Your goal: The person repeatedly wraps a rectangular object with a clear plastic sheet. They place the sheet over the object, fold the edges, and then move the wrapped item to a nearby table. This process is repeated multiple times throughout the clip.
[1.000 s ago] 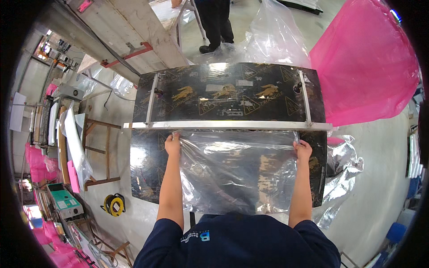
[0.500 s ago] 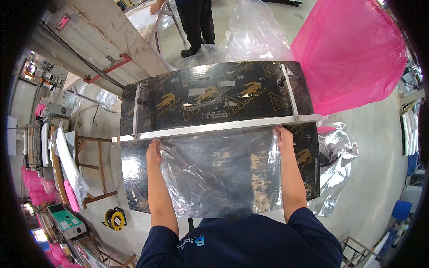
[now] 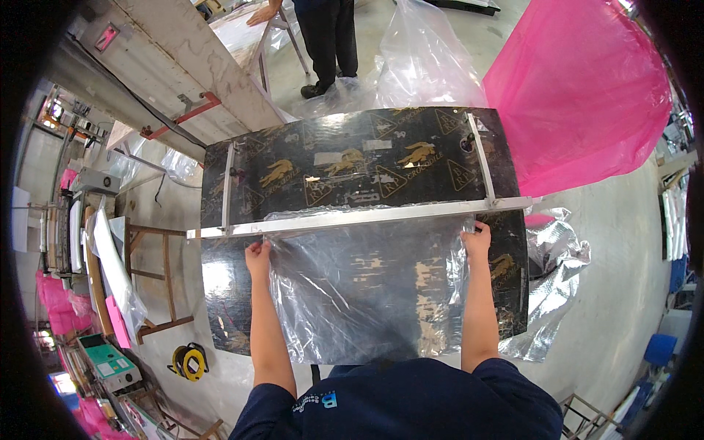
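A clear plastic sheet [image 3: 352, 286] lies over the near half of a black printed board [image 3: 286, 165]. Across it runs a straight silver metal bar [image 3: 367, 220], joined to two side arms that reach back over the board. The sheet passes beneath this bar, and a thin strip of its far edge shows beyond it. My left hand [image 3: 257, 258] is closed in a pinch at the sheet's left edge, just on the near side of the bar. At the sheet's right edge, close to the bar, my right hand [image 3: 477, 240] pinches with bent fingers.
Pink plastic film [image 3: 579, 103] hangs at the back right, above crumpled silver foil [image 3: 554, 271]. Clear film [image 3: 425, 62] is heaped behind the board, near a standing person [image 3: 326, 40]. A yellow cable reel [image 3: 189, 361] and a wooden frame [image 3: 167, 279] stand to the left.
The sheet's far edge now shows past the metal bar, where before it ended at the bar. My right fingers have curled in more. The whole view has shifted slightly.
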